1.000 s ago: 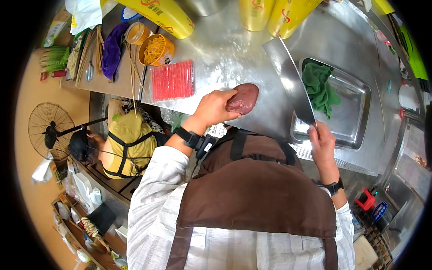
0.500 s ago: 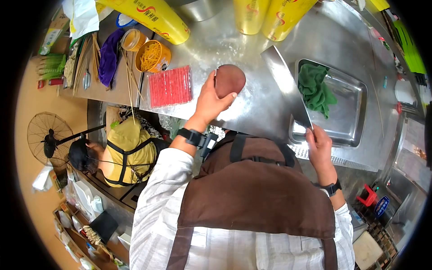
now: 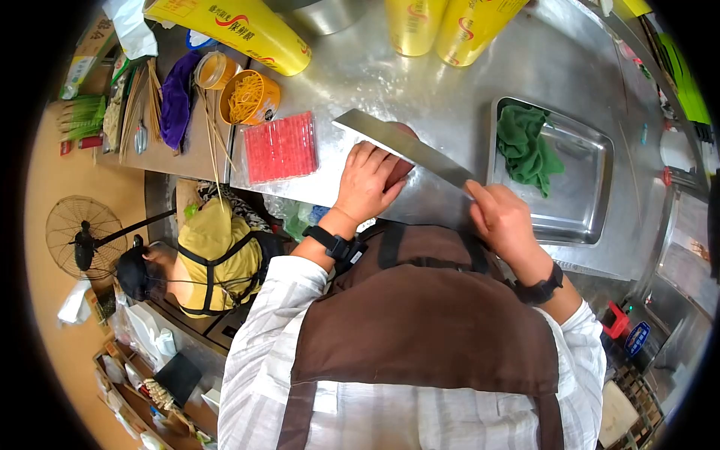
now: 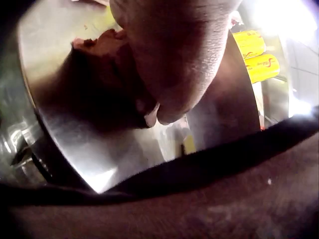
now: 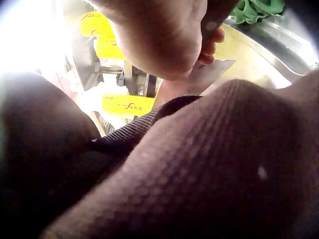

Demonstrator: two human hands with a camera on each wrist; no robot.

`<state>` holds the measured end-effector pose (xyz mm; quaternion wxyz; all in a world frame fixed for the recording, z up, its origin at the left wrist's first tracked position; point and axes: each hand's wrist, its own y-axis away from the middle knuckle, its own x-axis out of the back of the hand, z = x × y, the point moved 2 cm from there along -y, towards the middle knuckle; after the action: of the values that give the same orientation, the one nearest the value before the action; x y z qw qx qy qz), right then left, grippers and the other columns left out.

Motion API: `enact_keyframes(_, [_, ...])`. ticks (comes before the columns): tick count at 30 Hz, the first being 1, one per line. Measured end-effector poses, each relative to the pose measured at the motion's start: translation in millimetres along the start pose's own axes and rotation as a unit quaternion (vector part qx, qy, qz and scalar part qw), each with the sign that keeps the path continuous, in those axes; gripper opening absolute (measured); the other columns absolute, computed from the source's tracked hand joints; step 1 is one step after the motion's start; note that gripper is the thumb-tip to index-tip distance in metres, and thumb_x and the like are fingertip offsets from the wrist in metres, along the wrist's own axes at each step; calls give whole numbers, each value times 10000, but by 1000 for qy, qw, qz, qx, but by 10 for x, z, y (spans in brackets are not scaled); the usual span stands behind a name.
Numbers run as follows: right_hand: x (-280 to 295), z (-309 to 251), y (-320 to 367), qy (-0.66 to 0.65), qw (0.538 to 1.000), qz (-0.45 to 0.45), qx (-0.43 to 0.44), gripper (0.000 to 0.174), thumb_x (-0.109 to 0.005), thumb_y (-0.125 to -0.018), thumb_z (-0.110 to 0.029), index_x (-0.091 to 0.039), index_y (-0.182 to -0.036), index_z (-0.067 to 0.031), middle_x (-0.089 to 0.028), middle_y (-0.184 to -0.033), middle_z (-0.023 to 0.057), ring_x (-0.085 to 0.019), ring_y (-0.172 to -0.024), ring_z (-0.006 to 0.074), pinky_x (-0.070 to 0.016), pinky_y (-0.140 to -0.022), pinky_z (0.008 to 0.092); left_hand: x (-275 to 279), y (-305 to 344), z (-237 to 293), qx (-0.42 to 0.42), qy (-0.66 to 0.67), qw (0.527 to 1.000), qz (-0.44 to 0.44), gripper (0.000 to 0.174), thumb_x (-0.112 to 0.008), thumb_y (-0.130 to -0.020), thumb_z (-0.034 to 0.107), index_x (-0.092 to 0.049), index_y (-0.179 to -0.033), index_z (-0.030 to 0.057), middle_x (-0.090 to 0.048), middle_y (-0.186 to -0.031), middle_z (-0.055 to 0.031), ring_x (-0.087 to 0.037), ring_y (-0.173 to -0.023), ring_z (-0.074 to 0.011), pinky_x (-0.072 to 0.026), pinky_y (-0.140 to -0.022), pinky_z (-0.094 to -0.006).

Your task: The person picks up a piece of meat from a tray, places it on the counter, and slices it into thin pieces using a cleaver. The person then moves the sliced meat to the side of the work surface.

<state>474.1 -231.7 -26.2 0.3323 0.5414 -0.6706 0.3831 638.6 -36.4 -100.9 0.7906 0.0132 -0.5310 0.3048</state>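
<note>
In the head view a dark red piece of meat (image 3: 400, 171) lies on the steel table under my left hand (image 3: 366, 184), whose bent fingers hold it from the left. My right hand (image 3: 502, 217) grips a broad knife (image 3: 412, 148) at its near end. The blade slants across the meat, close in front of the left fingertips, and hides part of it; whether it touches the meat I cannot tell. The left wrist view shows the left hand (image 4: 174, 55) large beside the dark meat (image 4: 99, 74). In the right wrist view the blade (image 5: 192, 84) shows beyond the right hand (image 5: 154, 37).
A steel tray (image 3: 609, 187) with a green cloth (image 3: 527, 146) stands at the right. Red sticks in clear wrap (image 3: 281, 148) and an orange tub (image 3: 270, 97) lie left. Yellow rolls (image 3: 480, 26) stand along the back. Another person (image 3: 217, 251) is at the far left.
The knife has swung left from beside the tray to over the meat, with my right hand following. My left hand has lowered the meat toward me and turned palm down over it.
</note>
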Motion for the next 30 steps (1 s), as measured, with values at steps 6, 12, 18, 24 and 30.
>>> enact_keyframes(6, [-72,37,-137,21,999,-38,30,310,-687,-786,-75,-626,-1087,-29,-563,-766,95,-601,-725,276,-512,-616,389,-31,-102,-57,18,2,1000,-8,631,-819,-640,288,-624,-1188,45,-608,-1178,-155,-570,-1089,-358,-466,-966,-427])
enact_keyframes(12, [-128,114,-300,16,998,-57,38,322,-686,-787,-85,-616,-1095,-24,-565,-769,103,-608,-734,284,-514,-622,393,59,-167,-158,56,15,996,-67,662,-811,-611,306,-620,-1186,39,-605,-1171,-189,-564,-1096,-369,-456,-977,-437])
enact_keyframes(18, [-140,215,-395,-31,992,-123,9,355,-655,-801,-69,-587,-1145,-15,-582,-785,129,-617,-731,320,-511,-643,416,15,-177,-190,72,31,995,-66,611,-787,-616,279,-629,-1152,33,-618,-1134,-189,-567,-1072,-376,-461,-965,-437])
enact_keyframes(24, [-196,259,-409,-7,990,-137,11,329,-607,-831,-63,-594,-1155,-8,-585,-765,141,-621,-722,323,-507,-630,422,8,-174,-191,67,13,996,-59,646,-805,-603,268,-615,-1181,51,-615,-1110,-177,-580,-1028,-383,-484,-919,-445])
enact_keyframes(30, [-157,229,-394,28,990,-137,23,328,-607,-828,-54,-602,-1154,-14,-575,-756,124,-614,-703,302,-506,-615,413,-39,-135,-179,79,30,995,-57,574,-783,-603,238,-641,-1122,37,-614,-1095,-179,-554,-1048,-382,-462,-940,-447])
